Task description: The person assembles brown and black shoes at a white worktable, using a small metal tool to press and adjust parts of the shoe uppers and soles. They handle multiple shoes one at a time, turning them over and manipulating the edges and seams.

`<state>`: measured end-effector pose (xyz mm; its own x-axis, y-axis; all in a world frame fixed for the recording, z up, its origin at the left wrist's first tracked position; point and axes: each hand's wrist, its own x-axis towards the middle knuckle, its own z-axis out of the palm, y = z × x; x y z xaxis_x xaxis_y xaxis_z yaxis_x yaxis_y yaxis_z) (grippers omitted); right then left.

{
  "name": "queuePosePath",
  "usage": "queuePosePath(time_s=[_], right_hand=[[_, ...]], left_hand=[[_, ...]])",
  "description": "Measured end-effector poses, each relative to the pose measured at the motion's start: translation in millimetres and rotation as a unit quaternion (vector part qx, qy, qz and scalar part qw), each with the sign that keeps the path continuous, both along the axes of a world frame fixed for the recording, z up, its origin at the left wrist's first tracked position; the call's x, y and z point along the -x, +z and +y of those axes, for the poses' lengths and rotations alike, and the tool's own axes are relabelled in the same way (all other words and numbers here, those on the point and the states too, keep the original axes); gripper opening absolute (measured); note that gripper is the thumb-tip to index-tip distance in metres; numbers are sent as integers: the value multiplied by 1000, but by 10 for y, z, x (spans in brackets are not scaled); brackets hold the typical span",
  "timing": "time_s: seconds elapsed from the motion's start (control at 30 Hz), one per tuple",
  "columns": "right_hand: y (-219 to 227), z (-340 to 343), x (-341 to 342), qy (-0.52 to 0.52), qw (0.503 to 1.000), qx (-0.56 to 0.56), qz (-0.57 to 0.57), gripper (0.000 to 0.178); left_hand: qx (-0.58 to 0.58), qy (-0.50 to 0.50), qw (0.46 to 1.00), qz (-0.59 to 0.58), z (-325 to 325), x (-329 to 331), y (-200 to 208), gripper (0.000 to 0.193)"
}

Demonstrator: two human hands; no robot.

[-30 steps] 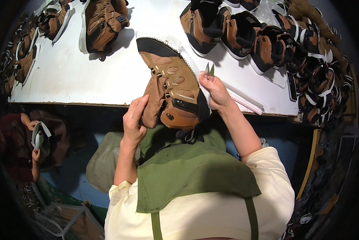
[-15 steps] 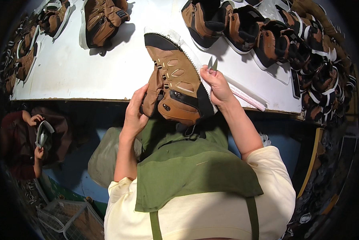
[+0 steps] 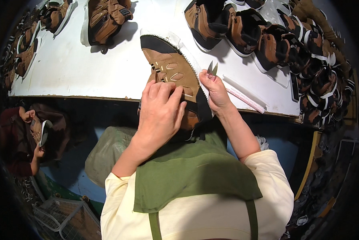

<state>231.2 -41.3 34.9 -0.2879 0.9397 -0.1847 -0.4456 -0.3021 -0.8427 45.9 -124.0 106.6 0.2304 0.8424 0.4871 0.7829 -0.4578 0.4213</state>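
A brown and black high-top shoe (image 3: pixel 169 66) with a white sole and zigzag stitching along its edge is held tilted at the table's near edge, toe pointing away. My right hand (image 3: pixel 218 93) grips its sole side and also keeps a small pair of thread snips (image 3: pixel 212 71), blades sticking up past the thumb. Across the ankle part lies my left hand (image 3: pixel 158 114), its fingers bent and pressed on the side near the lace loops. That hand covers the collar and much of the heel. A dark thread or cord hangs below the heel.
On the white table (image 3: pixel 63 76) stand another brown shoe (image 3: pixel 103 20) and a row of shoes (image 3: pixel 243 34) leading to a pile at right. A clear tray with a red-marked strip (image 3: pixel 245 100) lies right of my hand. Another person's hand (image 3: pixel 38 151) holds a shoe at far left.
My left hand has moved from the shoe's left edge over onto its side, now covering the ankle part. The right hand keeps its hold on the shoe and snips.
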Motion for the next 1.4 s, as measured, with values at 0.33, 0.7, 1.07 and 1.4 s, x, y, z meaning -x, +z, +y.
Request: queuePosePath(time_s=[0.33,0.7,1.07,1.4], right_hand=[[-42,-45,-4,-11,1000,-16,1,12],[-82,-17,-108,-21,996,10,81,7],[84,104,-147,-39,997,-7,72,6],[195,45,-85,4,995,-58,77,6]], left_hand=[[7,51,998,24,-12,-262,-115,42],[-76,-170,971,-151,-122,-153,-241,18],[-49,-54,929,-364,-535,491,-637,8],[-126,28,960,-249,-173,432,-169,35]])
